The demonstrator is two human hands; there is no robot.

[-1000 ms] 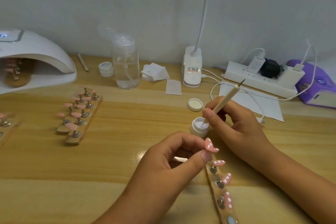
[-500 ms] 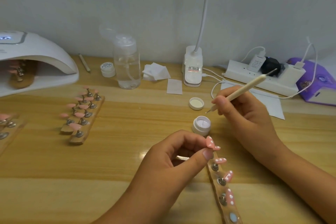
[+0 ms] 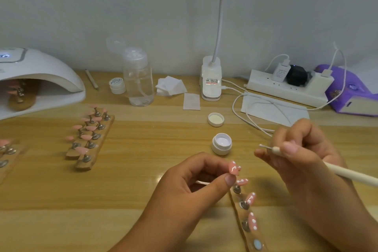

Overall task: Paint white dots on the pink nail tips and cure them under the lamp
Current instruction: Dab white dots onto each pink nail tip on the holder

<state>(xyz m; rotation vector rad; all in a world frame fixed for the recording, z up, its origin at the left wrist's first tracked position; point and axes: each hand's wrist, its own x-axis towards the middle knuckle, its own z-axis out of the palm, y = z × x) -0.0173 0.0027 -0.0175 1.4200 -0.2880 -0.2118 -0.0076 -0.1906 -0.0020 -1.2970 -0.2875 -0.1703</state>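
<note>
Head view: left hand (image 3: 192,186) pinches a dotted pink nail tip (image 3: 234,168).

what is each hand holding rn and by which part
The right hand pinches the dotting pen close to its metal tip. The left hand pinches a dotted nail tip at its base, between thumb and forefinger.

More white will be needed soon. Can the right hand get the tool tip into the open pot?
Probably yes. The right hand holds the tool beside the pot, tip pointing toward it, nothing between them; the lid lies apart, behind the pot.
</note>
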